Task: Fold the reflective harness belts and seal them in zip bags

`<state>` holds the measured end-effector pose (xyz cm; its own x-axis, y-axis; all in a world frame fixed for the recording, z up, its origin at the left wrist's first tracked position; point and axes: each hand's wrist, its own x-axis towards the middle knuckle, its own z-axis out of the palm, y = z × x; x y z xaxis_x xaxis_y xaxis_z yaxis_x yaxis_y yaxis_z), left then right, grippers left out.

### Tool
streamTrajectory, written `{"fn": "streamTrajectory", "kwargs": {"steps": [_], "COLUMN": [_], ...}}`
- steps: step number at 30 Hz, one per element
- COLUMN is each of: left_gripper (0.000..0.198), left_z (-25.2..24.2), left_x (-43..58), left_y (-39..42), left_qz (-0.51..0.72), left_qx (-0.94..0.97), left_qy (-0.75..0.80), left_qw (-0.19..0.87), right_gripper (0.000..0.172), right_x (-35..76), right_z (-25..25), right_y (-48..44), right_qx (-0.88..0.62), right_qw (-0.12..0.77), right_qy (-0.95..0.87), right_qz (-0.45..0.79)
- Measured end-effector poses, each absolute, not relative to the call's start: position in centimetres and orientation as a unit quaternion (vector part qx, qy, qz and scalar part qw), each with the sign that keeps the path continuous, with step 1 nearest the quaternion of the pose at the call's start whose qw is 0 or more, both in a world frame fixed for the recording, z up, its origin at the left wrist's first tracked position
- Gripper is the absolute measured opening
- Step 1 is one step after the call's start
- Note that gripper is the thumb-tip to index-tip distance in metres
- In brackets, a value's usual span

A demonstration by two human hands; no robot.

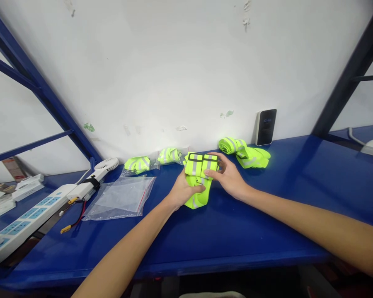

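Between my two hands is a folded neon-yellow reflective strap (194, 167) with silver stripes and black buckles along its top edge. My left hand (186, 191) grips its lower left side, thumb across the front. On the upper right, my right hand (225, 176) pinches the bundle with the thumb in front and fingers behind. A loop of the strap hangs below the folded part, just over the blue table. The fingers behind the bundle are partly hidden.
Two bagged yellow straps (138, 164) lie by the wall, near a flat clear zip bag (121, 196). Loose yellow straps (251, 156) sit to the right, beside an upright black-screened device (266, 127). A power strip (31, 217), small fan (107, 164) and wired connector (66, 228) are left.
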<state>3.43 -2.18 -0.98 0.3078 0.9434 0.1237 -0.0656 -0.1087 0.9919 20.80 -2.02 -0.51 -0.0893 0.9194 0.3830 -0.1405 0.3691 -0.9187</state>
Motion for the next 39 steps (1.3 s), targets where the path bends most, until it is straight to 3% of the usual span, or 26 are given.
{"fn": "streamTrajectory", "kwargs": {"steps": [8, 21, 32, 36, 39], "left_gripper": [0.089, 0.078, 0.061, 0.039, 0.043], "left_z": [-0.6, -0.4, -1.2, -1.2, -1.0], "left_x": [3.1, 2.2, 3.4, 3.1, 3.0], "left_y": [-2.3, -1.7, -1.8, -1.6, -1.7], "left_qz": [0.451, 0.395, 0.486, 0.422, 0.408], "left_qx": [0.561, 0.590, 0.568, 0.589, 0.603], "left_qy": [0.327, 0.317, 0.392, 0.378, 0.349], "left_qw": [0.613, 0.629, 0.536, 0.577, 0.590], "right_gripper": [0.055, 0.054, 0.058, 0.055, 0.052], "right_x": [21.1, 21.3, 20.9, 20.8, 20.9], "right_z": [-0.5, -0.8, -0.5, -0.5, -0.3], "right_y": [-1.9, -1.8, -2.0, -2.3, -2.5], "right_qx": [-0.344, -0.352, -0.332, -0.323, -0.321], "right_qw": [0.598, 0.590, 0.592, 0.587, 0.583], "right_qy": [-0.569, -0.585, -0.615, -0.637, -0.646], "right_qz": [0.448, 0.431, 0.400, 0.382, 0.372]}}
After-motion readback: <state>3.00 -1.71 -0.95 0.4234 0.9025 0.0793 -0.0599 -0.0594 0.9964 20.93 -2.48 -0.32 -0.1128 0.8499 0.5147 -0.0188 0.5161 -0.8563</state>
